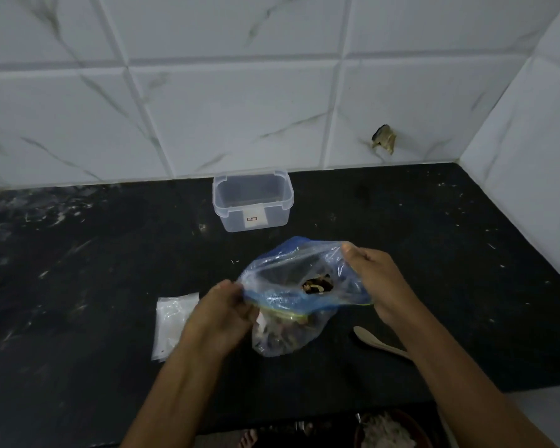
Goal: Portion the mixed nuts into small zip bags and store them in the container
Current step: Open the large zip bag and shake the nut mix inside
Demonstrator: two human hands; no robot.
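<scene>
Pinching opposite rims of the big nut bag (291, 286), the left hand (222, 313) and right hand (374, 279) are spreading its mouth; keeping it upright should prevent spills onto the counter (434, 240).

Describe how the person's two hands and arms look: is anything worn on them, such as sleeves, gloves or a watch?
Both forearms are bare up to the lower edge of the picture, with no sleeve in view. The left hand and the right hand wear no gloves. No watch, bracelet or ring shows on either wrist or on the fingers that can be seen. The dim, blurred picture hides finer detail such as the nails.
</scene>
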